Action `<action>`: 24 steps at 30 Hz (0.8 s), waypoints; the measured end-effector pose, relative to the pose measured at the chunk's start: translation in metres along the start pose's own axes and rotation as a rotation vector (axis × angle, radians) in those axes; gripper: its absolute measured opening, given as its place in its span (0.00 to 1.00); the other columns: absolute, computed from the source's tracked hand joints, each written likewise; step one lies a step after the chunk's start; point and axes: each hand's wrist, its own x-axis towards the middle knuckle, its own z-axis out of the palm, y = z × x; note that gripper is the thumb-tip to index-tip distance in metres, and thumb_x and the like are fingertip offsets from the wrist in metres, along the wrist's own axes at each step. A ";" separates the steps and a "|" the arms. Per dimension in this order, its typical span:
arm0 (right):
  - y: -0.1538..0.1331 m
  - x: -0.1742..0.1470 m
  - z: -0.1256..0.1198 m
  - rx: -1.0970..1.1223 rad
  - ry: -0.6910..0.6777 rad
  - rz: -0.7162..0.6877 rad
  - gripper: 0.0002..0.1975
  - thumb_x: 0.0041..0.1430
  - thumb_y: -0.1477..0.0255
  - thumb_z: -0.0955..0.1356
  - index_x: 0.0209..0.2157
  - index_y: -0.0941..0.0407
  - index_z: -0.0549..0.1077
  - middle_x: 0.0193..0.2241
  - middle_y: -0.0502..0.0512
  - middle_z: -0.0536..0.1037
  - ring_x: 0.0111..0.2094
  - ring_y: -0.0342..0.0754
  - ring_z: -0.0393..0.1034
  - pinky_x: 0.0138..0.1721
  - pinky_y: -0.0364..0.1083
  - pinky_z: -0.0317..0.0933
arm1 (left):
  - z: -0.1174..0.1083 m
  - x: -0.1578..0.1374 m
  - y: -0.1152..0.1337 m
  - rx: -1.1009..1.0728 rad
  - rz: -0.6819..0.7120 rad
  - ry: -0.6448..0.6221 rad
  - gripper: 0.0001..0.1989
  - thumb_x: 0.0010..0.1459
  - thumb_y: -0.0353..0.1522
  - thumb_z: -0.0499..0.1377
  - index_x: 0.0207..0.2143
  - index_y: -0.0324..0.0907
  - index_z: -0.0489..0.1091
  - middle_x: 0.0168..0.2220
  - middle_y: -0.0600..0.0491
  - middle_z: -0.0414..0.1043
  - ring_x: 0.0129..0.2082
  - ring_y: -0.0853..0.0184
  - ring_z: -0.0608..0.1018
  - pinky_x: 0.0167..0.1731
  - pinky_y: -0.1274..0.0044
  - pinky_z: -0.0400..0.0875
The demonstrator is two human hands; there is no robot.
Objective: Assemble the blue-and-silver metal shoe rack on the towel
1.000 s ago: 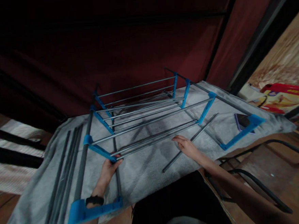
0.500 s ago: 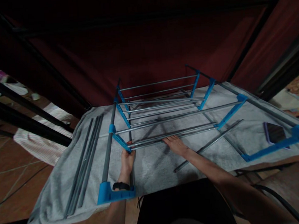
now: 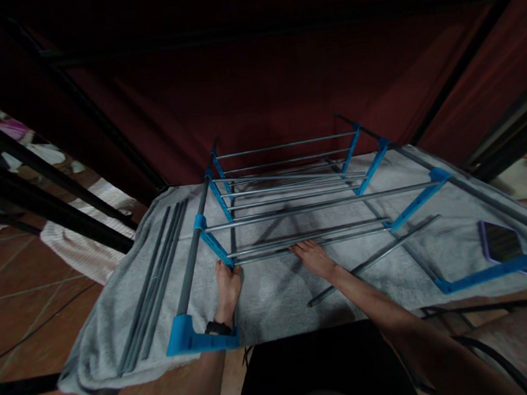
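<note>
A rack frame of grey metal tubes and blue plastic brackets lies on the cloth before me. My left hand, with a dark band on its wrist, is closed around the lower end of a blue bracket on the rack's left side. My right hand has its fingers curled over a grey metal rod that runs between the left and right brackets. Its fingertips are partly hidden by the rods. Close to my right forearm, a loose grey tube slants across the cloth.
Several loose grey tubes lie side by side at the left on the grey cloth. A phone rests at the right, partly behind a blue corner piece. A dark red panel stands behind the rack.
The view has shifted slightly, so the rack and cloth appear a little farther right. Both hands keep their places on the bracket and the rod.
</note>
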 end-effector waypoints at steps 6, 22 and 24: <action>0.010 -0.002 0.005 -0.014 0.020 -0.012 0.15 0.71 0.71 0.61 0.54 0.55 0.74 0.43 0.59 0.77 0.48 0.51 0.69 0.51 0.50 0.61 | 0.011 0.000 -0.001 -0.038 -0.060 0.053 0.06 0.48 0.26 0.59 0.31 0.42 0.67 0.36 0.51 0.66 0.38 0.61 0.71 0.46 0.68 0.69; 0.016 -0.003 0.009 0.044 -0.004 -0.013 0.16 0.69 0.74 0.62 0.54 0.55 0.75 0.45 0.59 0.77 0.47 0.52 0.70 0.52 0.51 0.61 | 0.025 -0.005 -0.007 -0.248 -0.091 0.027 0.10 0.47 0.29 0.58 0.35 0.44 0.68 0.37 0.51 0.72 0.43 0.60 0.76 0.53 0.67 0.68; 0.017 -0.003 0.009 0.045 -0.007 -0.013 0.15 0.69 0.74 0.63 0.53 0.55 0.75 0.45 0.59 0.77 0.47 0.52 0.70 0.52 0.51 0.61 | 0.025 -0.005 -0.006 -0.250 -0.101 0.033 0.10 0.46 0.28 0.58 0.34 0.44 0.68 0.36 0.52 0.72 0.41 0.60 0.76 0.52 0.67 0.68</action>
